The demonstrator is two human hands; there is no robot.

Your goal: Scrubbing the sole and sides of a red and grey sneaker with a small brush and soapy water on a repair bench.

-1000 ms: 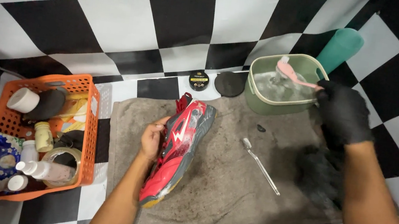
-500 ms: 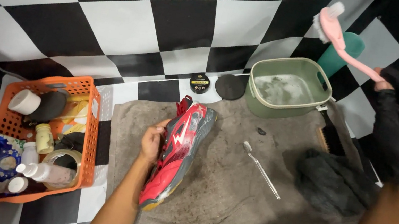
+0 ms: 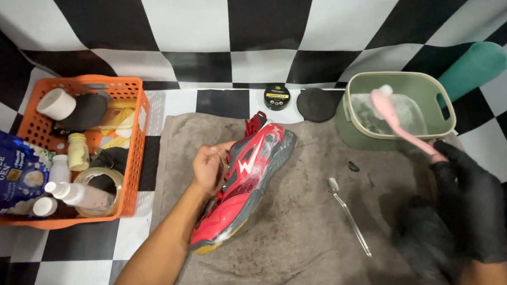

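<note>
Checkered black-and-white bench is carrying an orange basket (image 3: 127,145) at far left, while my bare left hand (image 3: 209,168) is gripping the red shoe (image 3: 247,181) on the grey towel (image 3: 312,243) and my gloved right hand (image 3: 471,200) is clutching a pink brush (image 3: 395,119) over the green tub (image 3: 348,126).

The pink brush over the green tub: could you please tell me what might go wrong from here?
1. The right hand holds the pink brush by its handle end over the tub; foam could drip onto the grey towel on the way to the shoe.
2. The left hand steadies the shoe on its side only; scrubbing may shift it.
3. The small brush lies loose near the right hand and could be knocked away.
</note>
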